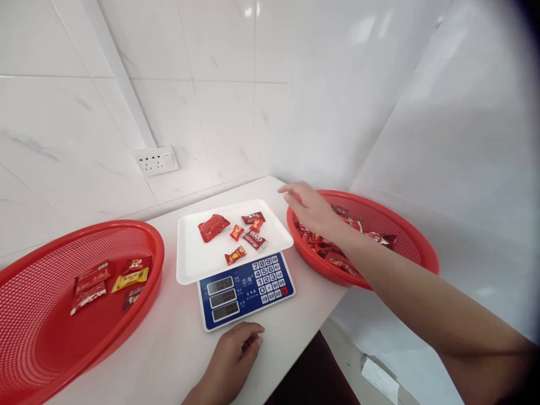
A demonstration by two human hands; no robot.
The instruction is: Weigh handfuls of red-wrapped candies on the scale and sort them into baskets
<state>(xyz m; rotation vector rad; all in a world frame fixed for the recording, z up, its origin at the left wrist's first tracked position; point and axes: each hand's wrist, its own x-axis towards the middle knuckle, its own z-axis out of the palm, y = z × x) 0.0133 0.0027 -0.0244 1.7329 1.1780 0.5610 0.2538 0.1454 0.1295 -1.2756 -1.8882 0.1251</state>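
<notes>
My left hand point(237, 357) rests on the table just in front of the scale, its fingers loosely curled in with nothing seen in them. My right hand point(310, 208) hovers over the near-left rim of the right red basket point(426, 261), fingers stretched out and slightly blurred. No held thing shows there. Several wrapped candies lie in that basket, partly behind my forearm. On the scale's white tray point(192, 256) sit a larger red packet point(214, 227), a yellow-and-red candy point(235, 255), a dark red checkered-end candy point(255, 239) and a few other small candies. Below it is the blue scale panel point(247, 289) with lit displays.
On the left stands another red basket point(46, 360) holding a few packets, including a yellow one point(130, 279). A socket point(157, 161) is on the tiled wall behind the white table point(169, 360). A white object point(380, 379) lies on the floor at lower right.
</notes>
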